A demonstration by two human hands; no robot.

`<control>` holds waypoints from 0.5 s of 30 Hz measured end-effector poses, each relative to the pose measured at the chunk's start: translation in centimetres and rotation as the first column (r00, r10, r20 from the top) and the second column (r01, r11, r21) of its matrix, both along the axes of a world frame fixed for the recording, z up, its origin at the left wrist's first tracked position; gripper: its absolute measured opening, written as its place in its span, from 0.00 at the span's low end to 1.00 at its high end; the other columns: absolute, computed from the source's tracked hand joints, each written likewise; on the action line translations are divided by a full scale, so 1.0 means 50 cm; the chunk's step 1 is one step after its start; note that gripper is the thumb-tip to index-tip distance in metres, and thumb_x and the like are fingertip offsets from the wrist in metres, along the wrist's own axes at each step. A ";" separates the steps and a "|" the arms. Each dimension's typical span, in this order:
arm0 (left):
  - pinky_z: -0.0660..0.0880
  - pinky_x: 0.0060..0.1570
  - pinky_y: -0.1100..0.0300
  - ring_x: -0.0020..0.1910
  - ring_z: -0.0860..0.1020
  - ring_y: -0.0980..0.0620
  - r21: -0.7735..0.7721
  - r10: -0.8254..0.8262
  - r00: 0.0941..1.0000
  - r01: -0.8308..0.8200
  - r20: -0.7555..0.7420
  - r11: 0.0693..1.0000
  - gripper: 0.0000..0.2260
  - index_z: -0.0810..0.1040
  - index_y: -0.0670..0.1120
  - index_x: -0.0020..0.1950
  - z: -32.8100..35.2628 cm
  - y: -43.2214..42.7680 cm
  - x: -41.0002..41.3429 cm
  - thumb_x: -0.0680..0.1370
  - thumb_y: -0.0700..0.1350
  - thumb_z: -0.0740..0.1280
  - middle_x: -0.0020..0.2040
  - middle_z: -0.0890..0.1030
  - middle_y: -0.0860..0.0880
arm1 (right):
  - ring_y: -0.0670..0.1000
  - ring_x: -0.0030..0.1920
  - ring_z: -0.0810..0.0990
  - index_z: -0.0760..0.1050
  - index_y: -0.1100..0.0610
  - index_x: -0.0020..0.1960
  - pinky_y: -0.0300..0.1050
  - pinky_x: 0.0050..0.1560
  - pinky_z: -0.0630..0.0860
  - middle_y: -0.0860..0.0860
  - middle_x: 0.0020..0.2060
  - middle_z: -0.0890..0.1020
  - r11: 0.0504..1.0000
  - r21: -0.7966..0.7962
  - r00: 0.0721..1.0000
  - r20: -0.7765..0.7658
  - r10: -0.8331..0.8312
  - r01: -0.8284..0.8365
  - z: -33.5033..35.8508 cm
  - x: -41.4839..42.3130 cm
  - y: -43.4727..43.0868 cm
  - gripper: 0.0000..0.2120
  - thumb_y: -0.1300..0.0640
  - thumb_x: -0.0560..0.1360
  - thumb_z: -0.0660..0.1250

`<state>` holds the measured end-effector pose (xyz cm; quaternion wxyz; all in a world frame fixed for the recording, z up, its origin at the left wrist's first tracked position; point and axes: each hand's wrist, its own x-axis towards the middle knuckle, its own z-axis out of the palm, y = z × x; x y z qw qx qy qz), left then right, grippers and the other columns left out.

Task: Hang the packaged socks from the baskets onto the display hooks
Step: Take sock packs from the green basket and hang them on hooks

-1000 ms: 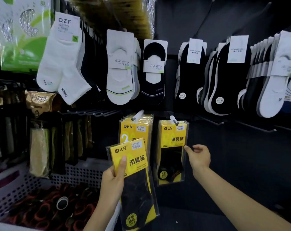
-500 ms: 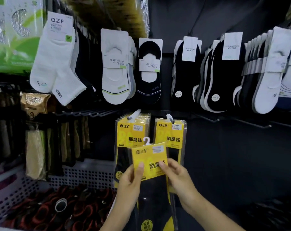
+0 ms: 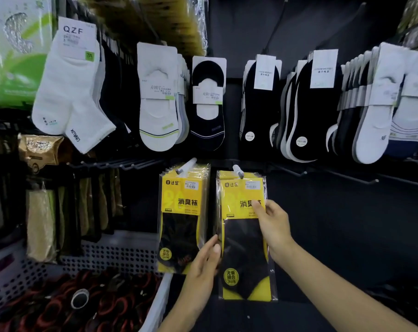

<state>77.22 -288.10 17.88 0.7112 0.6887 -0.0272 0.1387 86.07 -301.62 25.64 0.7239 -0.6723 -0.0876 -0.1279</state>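
A yellow-and-black sock pack hangs at the front of the right white-tipped hook. My right hand pinches its upper right part, thumb on the yellow card. My left hand touches the pack's left edge with straight fingers. To the left, a stack of the same packs hangs on the neighbouring hook.
Rows of white and black socks hang on the upper hooks. A perforated grey basket at lower left holds dark red-and-black items. Brown packets hang at the left. Bare black hooks stick out to the right over dark panel.
The pack I held low in both hands has gone up and right onto the right hook. My left hand slid down to its left edge; my right hand stays on the card.
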 end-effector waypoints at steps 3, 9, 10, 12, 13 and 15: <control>0.66 0.69 0.55 0.67 0.69 0.57 0.008 -0.001 1.000 0.001 -0.020 1.000 0.24 0.67 0.70 0.60 -0.012 0.002 -0.001 0.65 0.70 0.60 0.67 0.71 0.60 | 0.53 0.43 0.78 0.76 0.67 0.47 0.48 0.48 0.74 0.61 0.39 0.79 0.999 -0.022 0.998 -0.049 -0.049 0.048 -0.012 0.027 0.010 0.15 0.53 0.77 0.67; 0.67 0.54 0.71 0.57 0.69 0.70 0.069 -0.001 0.990 0.010 -0.139 0.998 0.21 0.67 0.58 0.70 -0.096 0.009 -0.012 0.77 0.58 0.60 0.62 0.71 0.65 | 0.52 0.48 0.79 0.77 0.59 0.48 0.49 0.54 0.77 0.53 0.45 0.81 0.988 -0.010 0.958 -0.245 -0.149 0.151 -0.094 0.042 -0.004 0.09 0.54 0.72 0.72; 0.66 0.53 0.72 0.57 0.69 0.69 0.092 0.016 0.985 0.000 -0.174 0.996 0.21 0.66 0.56 0.71 -0.121 0.009 -0.017 0.79 0.56 0.60 0.61 0.71 0.64 | 0.52 0.47 0.79 0.77 0.60 0.51 0.51 0.56 0.77 0.53 0.45 0.81 0.987 -0.022 0.950 -0.268 -0.161 0.161 -0.119 0.034 -0.014 0.11 0.55 0.72 0.72; 0.66 0.53 0.71 0.60 0.69 0.63 0.148 0.031 0.966 0.008 -0.258 0.989 0.21 0.66 0.54 0.72 -0.173 0.006 -0.029 0.79 0.55 0.60 0.63 0.71 0.58 | 0.52 0.46 0.78 0.76 0.60 0.53 0.51 0.55 0.77 0.54 0.44 0.80 0.984 -0.077 0.934 -0.310 -0.176 0.160 -0.183 0.006 -0.042 0.12 0.56 0.73 0.72; 0.67 0.51 0.71 0.60 0.70 0.61 0.176 0.018 0.953 0.037 -0.303 0.984 0.21 0.66 0.54 0.72 -0.200 0.002 -0.036 0.79 0.55 0.60 0.65 0.71 0.56 | 0.51 0.45 0.77 0.76 0.60 0.53 0.50 0.53 0.77 0.54 0.44 0.80 0.986 -0.092 0.930 -0.329 -0.163 0.140 -0.219 -0.013 -0.060 0.12 0.57 0.73 0.72; 0.68 0.50 0.72 0.60 0.71 0.59 0.217 -0.036 0.916 0.133 -0.400 0.967 0.22 0.65 0.51 0.72 -0.261 -0.010 -0.055 0.80 0.54 0.61 0.66 0.71 0.53 | 0.50 0.42 0.77 0.75 0.59 0.50 0.47 0.47 0.77 0.53 0.42 0.79 0.992 -0.115 0.916 -0.389 -0.099 0.058 -0.303 -0.065 -0.101 0.08 0.58 0.73 0.71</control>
